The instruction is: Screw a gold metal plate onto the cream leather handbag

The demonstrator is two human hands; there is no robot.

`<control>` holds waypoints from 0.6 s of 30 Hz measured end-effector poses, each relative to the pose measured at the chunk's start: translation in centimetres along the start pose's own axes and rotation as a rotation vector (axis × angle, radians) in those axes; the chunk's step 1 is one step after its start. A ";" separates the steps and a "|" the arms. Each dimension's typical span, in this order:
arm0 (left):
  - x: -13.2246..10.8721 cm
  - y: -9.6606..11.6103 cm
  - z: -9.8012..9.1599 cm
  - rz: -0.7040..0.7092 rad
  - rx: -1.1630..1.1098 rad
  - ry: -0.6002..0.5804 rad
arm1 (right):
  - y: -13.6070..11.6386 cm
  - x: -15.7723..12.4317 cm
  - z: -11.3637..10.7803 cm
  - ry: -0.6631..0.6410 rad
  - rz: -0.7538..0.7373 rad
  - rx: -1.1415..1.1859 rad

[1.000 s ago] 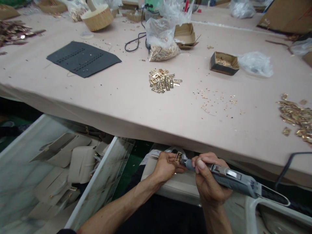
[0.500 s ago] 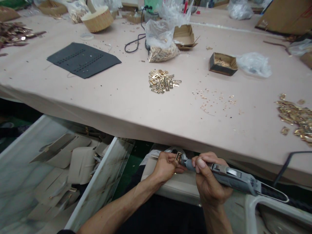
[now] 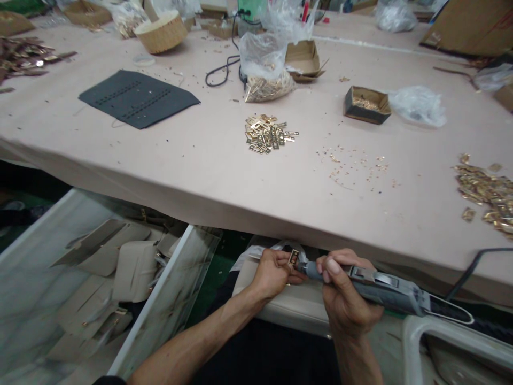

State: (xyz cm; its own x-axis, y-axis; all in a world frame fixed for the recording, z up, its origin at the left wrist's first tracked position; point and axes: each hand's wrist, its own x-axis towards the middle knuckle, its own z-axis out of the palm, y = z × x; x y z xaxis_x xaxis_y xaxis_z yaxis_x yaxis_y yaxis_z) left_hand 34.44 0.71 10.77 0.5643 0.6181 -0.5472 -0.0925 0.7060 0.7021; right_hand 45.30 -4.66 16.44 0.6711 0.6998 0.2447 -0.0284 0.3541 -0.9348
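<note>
My right hand (image 3: 348,294) is wrapped round a grey electric screwdriver (image 3: 387,289), whose tip points left. At that tip my left hand (image 3: 274,272) pinches a small gold metal plate (image 3: 294,258) with a rectangular opening. The plate sits at a beige bag (image 3: 298,305) resting on my lap below the table edge. Whether the tip touches a screw is too small to tell. A pile of similar gold plates (image 3: 266,133) lies on the table in front of me.
A bin (image 3: 150,299) of beige bags stands at the left. On the table (image 3: 216,176) are a black board (image 3: 140,99), a plastic bag of metal parts (image 3: 268,85), a small box (image 3: 366,104), scattered tiny screws (image 3: 336,158) and a gold heap (image 3: 487,192). A cable (image 3: 465,278) hangs at the right.
The back end of the screwdriver has shifted very slightly. Both hands otherwise keep their places at the plate.
</note>
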 end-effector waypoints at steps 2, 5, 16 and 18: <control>0.0 0.0 0.0 -0.005 0.006 0.002 | 0.0 0.1 0.1 0.007 0.004 -0.002; 0.0 0.0 0.1 -0.012 0.020 0.014 | -0.1 0.2 0.1 0.025 0.015 -0.011; 0.1 -0.2 0.0 -0.031 0.018 0.034 | 0.0 0.3 0.1 0.041 0.035 0.019; 0.1 -0.1 0.0 -0.033 0.026 0.034 | 0.0 0.3 0.1 0.038 0.037 0.020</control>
State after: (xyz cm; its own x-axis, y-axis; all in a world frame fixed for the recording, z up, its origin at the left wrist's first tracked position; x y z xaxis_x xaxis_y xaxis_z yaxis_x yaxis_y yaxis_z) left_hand 34.48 0.70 10.70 0.5387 0.6060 -0.5852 -0.0522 0.7173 0.6948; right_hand 45.45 -4.36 16.54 0.6972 0.6884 0.2000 -0.0683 0.3416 -0.9374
